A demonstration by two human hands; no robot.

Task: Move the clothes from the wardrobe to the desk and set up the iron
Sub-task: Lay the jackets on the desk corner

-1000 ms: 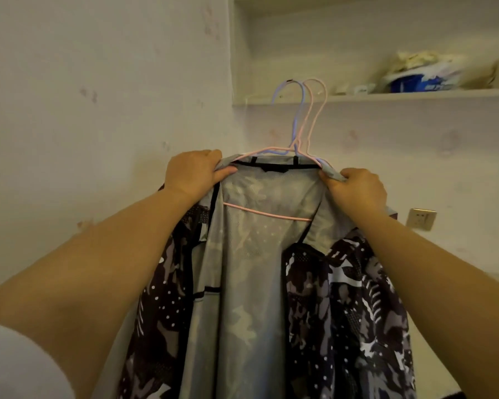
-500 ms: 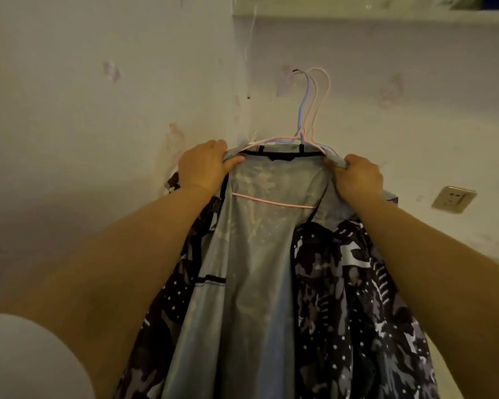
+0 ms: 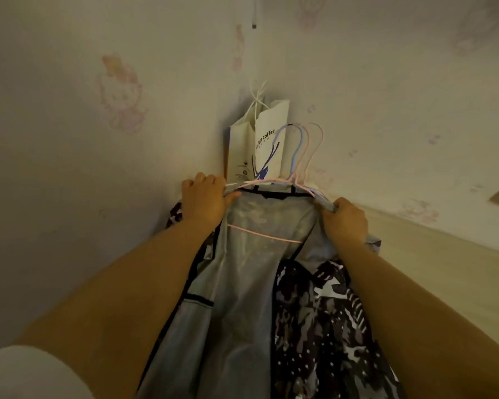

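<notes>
The left hand (image 3: 203, 198) and right hand (image 3: 346, 218) each grip a shoulder of a camouflage-print jacket (image 3: 271, 283) on pastel wire hangers (image 3: 296, 156), holding it above a pale counter (image 3: 444, 272), before a white paper bag (image 3: 260, 145) in the wall corner.

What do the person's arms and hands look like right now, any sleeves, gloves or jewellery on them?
Both forearms are bare. The left hand and right hand wear no gloves, and no rings, watch or bracelet show. A short white sleeve covers the upper left arm at the frame's bottom corner. The right arm's upper part is out of frame.
</notes>
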